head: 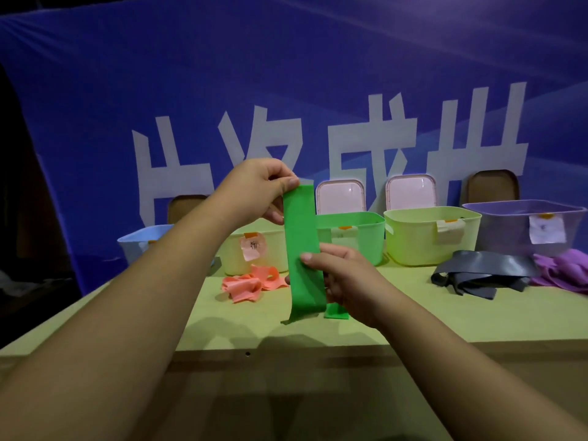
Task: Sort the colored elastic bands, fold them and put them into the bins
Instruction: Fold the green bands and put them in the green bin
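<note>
Behind the table hangs a big blue banner with white signs on it. The yellow-green table holds a row of bins at its far side: a light blue bin, a pale yellow bin, a green bin, a lime bin and a purple bin. In front of the bins lie a heap of black bands, some purple bands and a bunch of pink bands.

The green band is a long, flat, smooth strip. It stands upright in the air above the table, in front of the green bin. Its bottom end curls close to the table top. The left hand pinches the top end between thumb and fingers. The right hand pinches the band lower down, thumb on the front, fingers curled behind. A small green piece lies under that hand.
</note>
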`<state>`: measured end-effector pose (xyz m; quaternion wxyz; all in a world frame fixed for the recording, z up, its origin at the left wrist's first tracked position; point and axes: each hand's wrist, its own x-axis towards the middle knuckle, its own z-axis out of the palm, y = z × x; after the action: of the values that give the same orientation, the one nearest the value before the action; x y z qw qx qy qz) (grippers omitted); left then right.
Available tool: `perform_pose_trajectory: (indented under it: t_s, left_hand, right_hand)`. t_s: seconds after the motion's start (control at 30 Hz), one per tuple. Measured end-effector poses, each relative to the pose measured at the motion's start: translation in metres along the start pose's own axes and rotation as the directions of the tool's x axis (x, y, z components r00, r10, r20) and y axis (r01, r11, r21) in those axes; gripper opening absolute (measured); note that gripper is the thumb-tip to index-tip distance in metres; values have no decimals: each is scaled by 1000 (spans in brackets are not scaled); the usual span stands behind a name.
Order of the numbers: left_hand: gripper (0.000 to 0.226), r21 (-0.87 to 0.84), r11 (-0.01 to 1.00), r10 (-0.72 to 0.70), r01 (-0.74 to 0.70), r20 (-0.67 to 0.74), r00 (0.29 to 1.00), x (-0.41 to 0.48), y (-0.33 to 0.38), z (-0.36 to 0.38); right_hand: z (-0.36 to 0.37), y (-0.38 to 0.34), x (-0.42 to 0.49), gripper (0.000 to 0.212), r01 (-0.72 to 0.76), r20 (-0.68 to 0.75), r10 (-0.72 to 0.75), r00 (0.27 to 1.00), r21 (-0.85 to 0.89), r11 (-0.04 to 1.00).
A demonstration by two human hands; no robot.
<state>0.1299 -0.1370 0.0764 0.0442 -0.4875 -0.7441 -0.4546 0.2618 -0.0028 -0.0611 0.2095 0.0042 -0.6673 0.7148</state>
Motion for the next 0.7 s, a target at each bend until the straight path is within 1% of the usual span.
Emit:
perform_pose_trajectory:
  t_s: [0.1,0.13,0.23,0.3,0.4,0.53,0.6,0.7]
  left_hand:
    - [11,-43,999,-26,27,29,999,2,-16,17]
    - [11,-66,997,-30,32,35,999,4,-21,23]
    - [14,-106,993,-50,56,57,997,12,-34,46]
    - [14,-103,993,-46,53,68,997,20,-44,61]
    - [12,-112,993,-41,47,51,998,32,-59,82]
    - [10,-79,996,-25,27,27,999,49,-80,104]
    - [10,-59,998,-11,12,8,1000,56,-90,112]
    - [10,-16,1000,16,-16,6,1000,67,-105,120]
  right_hand:
    - [-5,3,-5,14,-44,29,43,999,9,999]
    - [-8,2,-6,12,-55,32,54,998,16,998]
    - [-23,4,-6,14,-75,33,74,997,21,997]
    - [-33,7,-4,21,-118,26,118,993,-4,993]
    - [-48,18,7,29,-193,-35,190,981,-98,976]
    - [-67,36,33,26,-242,-130,210,969,-335,911]
    - [-75,40,47,27,-241,-175,183,967,-415,877]
    - [-86,40,73,26,-192,-232,101,968,-415,889]
